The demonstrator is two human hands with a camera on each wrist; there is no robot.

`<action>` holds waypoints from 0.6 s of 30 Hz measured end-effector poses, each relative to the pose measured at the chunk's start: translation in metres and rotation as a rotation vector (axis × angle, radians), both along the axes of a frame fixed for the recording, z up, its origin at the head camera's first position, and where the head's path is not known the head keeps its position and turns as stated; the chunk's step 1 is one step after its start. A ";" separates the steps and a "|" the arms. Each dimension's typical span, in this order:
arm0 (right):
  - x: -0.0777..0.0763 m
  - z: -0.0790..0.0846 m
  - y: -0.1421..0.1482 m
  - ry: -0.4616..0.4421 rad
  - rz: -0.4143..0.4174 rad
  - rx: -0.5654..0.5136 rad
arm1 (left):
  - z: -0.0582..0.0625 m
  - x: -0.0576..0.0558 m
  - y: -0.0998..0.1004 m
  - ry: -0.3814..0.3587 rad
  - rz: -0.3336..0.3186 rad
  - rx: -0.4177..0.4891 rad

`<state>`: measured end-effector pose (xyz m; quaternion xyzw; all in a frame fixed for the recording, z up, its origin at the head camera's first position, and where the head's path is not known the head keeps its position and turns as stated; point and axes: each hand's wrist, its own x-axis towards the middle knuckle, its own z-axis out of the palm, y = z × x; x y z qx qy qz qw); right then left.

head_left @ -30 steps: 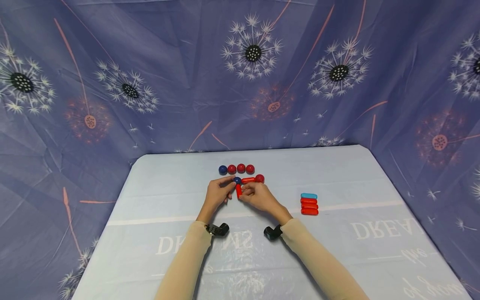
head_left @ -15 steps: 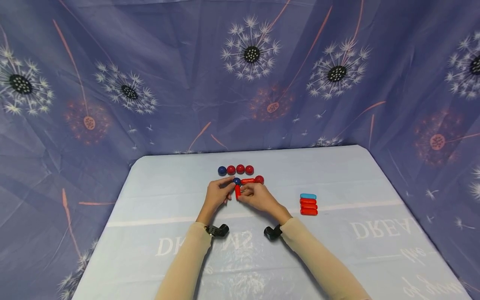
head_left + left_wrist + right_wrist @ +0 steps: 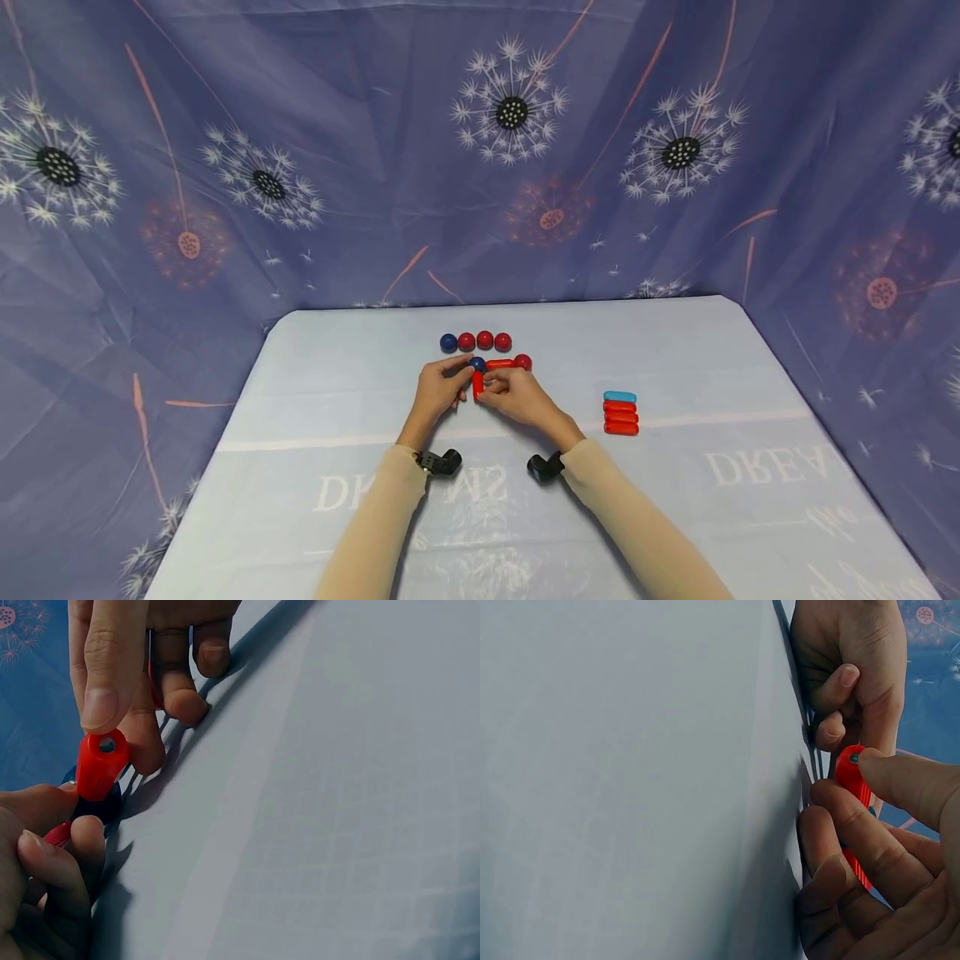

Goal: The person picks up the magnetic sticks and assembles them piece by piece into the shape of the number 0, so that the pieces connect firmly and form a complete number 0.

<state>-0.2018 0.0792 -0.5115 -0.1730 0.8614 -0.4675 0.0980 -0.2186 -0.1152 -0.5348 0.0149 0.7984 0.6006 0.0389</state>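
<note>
At the back middle of the table, my left hand [image 3: 437, 390] pinches a dark blue ball [image 3: 477, 364] between thumb and fingers. My right hand [image 3: 517, 396] pinches a red building stick [image 3: 478, 385], which runs from that ball toward me. Its near end shows a small round metallic spot in the left wrist view, where a right-hand finger touches the red stick [image 3: 101, 765]. A second red stick [image 3: 499, 363] extends rightward from the blue ball to a red ball [image 3: 523, 362]. The blue ball [image 3: 101, 806] is partly hidden by fingers in the left wrist view.
Behind the hands lies a row of loose balls, a blue ball [image 3: 448, 342] and several red balls [image 3: 485, 340]. To the right, a blue stick [image 3: 620, 397] lies beside a few red sticks [image 3: 621, 418]. A dandelion-print curtain [image 3: 375, 167] stands behind the table [image 3: 315, 375].
Both hands keep their hold with hardly any movement. The whole head view has shifted slightly, moving everything a little right and down in the picture.
</note>
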 end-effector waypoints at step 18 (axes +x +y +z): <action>0.001 0.028 0.039 0.014 -0.008 0.072 | 0.000 0.001 0.003 -0.011 0.025 -0.025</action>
